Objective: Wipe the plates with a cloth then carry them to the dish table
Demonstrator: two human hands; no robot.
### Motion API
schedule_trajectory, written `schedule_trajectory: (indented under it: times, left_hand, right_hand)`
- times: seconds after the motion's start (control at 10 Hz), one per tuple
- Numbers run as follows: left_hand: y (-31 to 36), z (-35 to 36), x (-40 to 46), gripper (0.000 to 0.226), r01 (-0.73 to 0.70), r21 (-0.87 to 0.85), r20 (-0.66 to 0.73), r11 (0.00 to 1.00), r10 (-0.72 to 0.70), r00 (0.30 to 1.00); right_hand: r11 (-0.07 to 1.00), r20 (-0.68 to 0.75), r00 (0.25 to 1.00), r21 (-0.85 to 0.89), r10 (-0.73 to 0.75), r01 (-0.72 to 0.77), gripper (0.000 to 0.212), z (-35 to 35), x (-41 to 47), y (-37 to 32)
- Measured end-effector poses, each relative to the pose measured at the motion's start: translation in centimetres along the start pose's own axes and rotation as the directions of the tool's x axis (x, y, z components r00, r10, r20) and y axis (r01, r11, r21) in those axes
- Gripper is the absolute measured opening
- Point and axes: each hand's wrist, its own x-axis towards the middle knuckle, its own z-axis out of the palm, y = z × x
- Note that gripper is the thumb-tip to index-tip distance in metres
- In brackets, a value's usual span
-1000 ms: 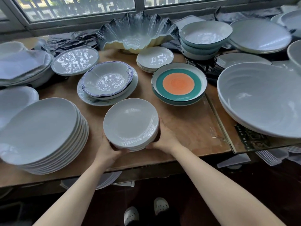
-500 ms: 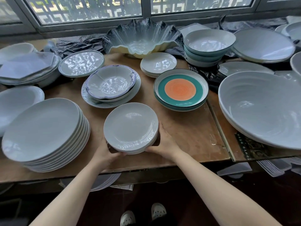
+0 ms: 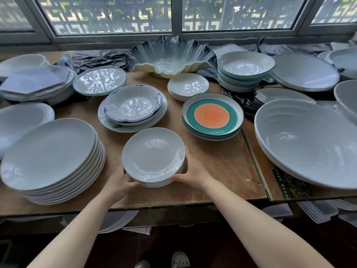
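Indoors, crockery crowds a wooden table (window behind).

Person seen from head height. Left hand and right hand: bare, no rings, watch or gloves. Forearms uncovered to the frame edge; no sleeve visible. Shoes: light grey-white clog type with perforated toe caps, at lower centre.

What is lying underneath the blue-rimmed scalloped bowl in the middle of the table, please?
The blue-rimmed scalloped bowl sits on a wide white plate whose rim shows all round. More bowls seem nested beneath it; the plate's centre is covered.
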Motion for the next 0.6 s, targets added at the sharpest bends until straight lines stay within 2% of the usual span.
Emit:
schedule_trajectory:
  times: [0.4, 0.5, 0.6]
  left_hand:
    - [0.9, -0.5, -0.2, 0.108, 0.025, 0.056, 0.011, 0.998, -0.026, 1.000]
    - [2.1, -0.7, -1.1, 0.105, -0.016, 0.087, 0.000, 0.996, 0.016, 1.000]
    - [3.6, -1.1, -2.4, 0.092, -0.088, 0.096, -0.018, 0.991, 0.090, 0.996]
  right_hand:
    - [0.998, 0.017, 0.999, 0.050, 0.045, -0.046, 0.104, -0.2, -0.2, -0.2]
    - [0.997, -0.047, 0.997, 0.035, 0.068, -0.067, 0.091, -0.9, -0.9, -0.6]
    - [0.994, -0.135, 0.987, 0.079, 0.082, -0.072, 0.081, -1.2, -2.2, -1.3]
